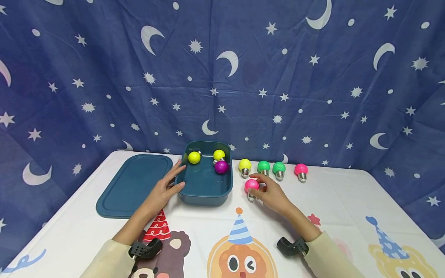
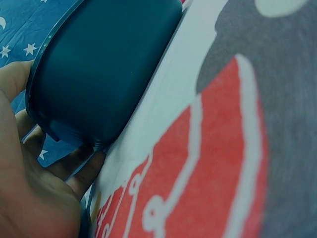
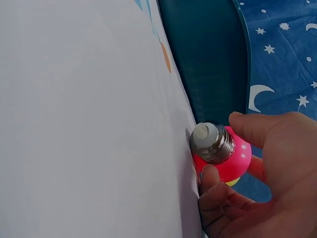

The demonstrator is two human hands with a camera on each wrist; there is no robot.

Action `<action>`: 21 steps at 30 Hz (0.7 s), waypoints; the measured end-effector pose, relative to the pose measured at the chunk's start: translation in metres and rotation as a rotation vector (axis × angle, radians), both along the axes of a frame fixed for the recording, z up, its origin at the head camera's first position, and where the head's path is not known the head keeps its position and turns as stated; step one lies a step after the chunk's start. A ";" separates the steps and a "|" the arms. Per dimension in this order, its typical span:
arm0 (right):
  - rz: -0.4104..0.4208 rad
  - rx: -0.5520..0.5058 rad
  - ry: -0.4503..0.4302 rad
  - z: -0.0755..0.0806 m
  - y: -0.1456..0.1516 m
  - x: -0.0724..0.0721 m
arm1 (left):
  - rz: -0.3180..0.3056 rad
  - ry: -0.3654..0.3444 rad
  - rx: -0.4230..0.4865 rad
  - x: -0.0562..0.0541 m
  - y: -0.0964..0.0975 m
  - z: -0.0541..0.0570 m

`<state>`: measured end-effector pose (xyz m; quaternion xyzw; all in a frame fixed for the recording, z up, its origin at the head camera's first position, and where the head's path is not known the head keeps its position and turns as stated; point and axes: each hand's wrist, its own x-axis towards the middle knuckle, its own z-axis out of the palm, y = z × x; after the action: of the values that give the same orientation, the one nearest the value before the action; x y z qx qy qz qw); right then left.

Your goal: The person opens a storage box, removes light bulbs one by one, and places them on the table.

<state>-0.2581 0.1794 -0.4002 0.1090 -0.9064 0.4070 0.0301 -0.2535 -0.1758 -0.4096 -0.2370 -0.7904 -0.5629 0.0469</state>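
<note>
My right hand [image 1: 271,195] holds a pink light bulb [image 1: 252,185] between thumb and fingers, just right of the dark teal box [image 1: 205,200]. In the right wrist view, the bulb's silver screw base [image 3: 213,143] points toward the camera, close to the tablecloth. My left hand [image 1: 163,193] rests against the box's left side with its fingers spread; the left wrist view shows the fingers touching the outer wall [image 2: 99,74]. Inside the box lie two yellow bulbs [image 1: 194,157] and one purple bulb [image 1: 221,166].
Behind the right hand, a yellow bulb [image 1: 245,166], two green bulbs [image 1: 279,168] and another pink bulb [image 1: 301,170] lie in a row. A flat teal lid [image 1: 133,185] lies left of the box. A starry blue curtain [image 1: 243,77] hangs behind the table.
</note>
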 end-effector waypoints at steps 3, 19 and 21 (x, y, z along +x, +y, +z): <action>0.004 0.026 0.006 0.003 0.000 0.001 | 0.003 -0.002 0.001 0.000 -0.001 -0.001; 0.035 -0.001 0.078 0.072 -0.030 0.001 | -0.001 -0.011 0.019 0.000 0.002 0.002; 0.063 -0.016 0.058 0.078 -0.042 -0.003 | 0.002 -0.013 0.019 0.000 0.001 0.000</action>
<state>-0.2612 0.1375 -0.3223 0.1492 -0.8979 0.4118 0.0444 -0.2539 -0.1744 -0.4091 -0.2318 -0.7856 -0.5720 0.0446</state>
